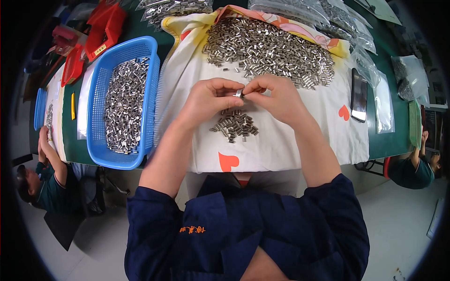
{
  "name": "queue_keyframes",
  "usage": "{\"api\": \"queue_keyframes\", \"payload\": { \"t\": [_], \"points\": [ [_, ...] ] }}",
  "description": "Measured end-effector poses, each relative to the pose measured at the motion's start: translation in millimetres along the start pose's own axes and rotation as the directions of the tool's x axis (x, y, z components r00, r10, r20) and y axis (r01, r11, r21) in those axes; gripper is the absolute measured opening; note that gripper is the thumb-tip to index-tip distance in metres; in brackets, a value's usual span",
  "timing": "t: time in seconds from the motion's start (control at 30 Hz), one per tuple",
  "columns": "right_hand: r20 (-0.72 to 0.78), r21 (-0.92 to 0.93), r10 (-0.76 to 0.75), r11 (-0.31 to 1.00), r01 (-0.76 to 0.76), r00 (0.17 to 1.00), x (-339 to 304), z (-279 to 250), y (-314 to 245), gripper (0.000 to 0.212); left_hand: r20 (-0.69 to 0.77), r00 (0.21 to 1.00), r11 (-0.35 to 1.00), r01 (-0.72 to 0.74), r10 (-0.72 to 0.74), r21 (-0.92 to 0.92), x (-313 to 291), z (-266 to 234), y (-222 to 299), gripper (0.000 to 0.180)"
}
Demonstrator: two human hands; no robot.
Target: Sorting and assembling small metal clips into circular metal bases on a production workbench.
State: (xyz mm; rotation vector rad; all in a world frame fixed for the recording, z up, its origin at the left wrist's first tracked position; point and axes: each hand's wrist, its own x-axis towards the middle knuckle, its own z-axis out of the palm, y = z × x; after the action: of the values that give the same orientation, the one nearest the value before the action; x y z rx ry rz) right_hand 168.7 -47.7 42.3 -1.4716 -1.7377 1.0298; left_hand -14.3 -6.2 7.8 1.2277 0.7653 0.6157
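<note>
Between my two hands, over the white cloth (337,145), a small shiny metal cylinder (239,93) is pinched. Thumb and fingers of my left hand (211,99) close on it from the left. The fingertips of my right hand (275,97) are pressed together at its right side, partly hiding it. Just below the hands lies a small heap of similar metal cylinders (234,126). Beyond them spreads a much larger pile of these pieces (276,51), reaching up to the cloth's folded, coloured edge.
A blue plastic basket (151,89) with many metal cylinders stands on the left. Red bins (105,28) and a yellow tool (73,106) lie farther left. At right are a phone (359,93) and clear bags (385,103). Bags of metal parts (290,11) line the back. Co-workers sit on both sides.
</note>
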Motion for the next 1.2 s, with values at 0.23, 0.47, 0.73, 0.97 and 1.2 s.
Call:
{"api": "queue_keyframes", "payload": {
  "t": [0.23, 0.47, 0.73, 0.97, 1.2],
  "points": [
    [-0.147, -0.29, -0.045, 0.957, 0.0, 0.988, 6.8, -19.9, 19.9, 0.01, 0.096, 0.991, 0.992, 0.081, -0.09, 0.102, -1.5, 0.0, 0.0, 0.028],
    [-0.1, -0.562, -0.18, 0.822, 0.093, 0.979, 6.9, -7.0, 30.5, 0.006, 0.089, 0.994, 0.994, 0.057, -0.065, 0.088, 0.3, 1.4, -1.1, 0.027],
    [-0.131, -0.417, -0.121, 0.907, 0.057, 0.984, 3.5, -3.9, 11.0, 0.006, 0.024, 1.0, 1.0, 0.017, -0.017, -0.004, 0.7, -1.3, -1.9, 0.03],
    [-0.113, -0.005, -0.143, 0.99, 0.143, 0.983, -0.4, 5.0, 4.4, 0.008, 0.008, 1.0, 0.996, 0.006, -0.005, -0.085, 3.3, -3.4, -3.8, 0.033],
    [-0.192, -0.366, -0.415, 0.871, 0.327, 0.889, 0.2, 16.5, 8.4, 0.009, -0.029, 0.999, 0.996, -0.02, 0.018, -0.081, 3.7, -0.4, -5.9, 0.029]
  ]
}}
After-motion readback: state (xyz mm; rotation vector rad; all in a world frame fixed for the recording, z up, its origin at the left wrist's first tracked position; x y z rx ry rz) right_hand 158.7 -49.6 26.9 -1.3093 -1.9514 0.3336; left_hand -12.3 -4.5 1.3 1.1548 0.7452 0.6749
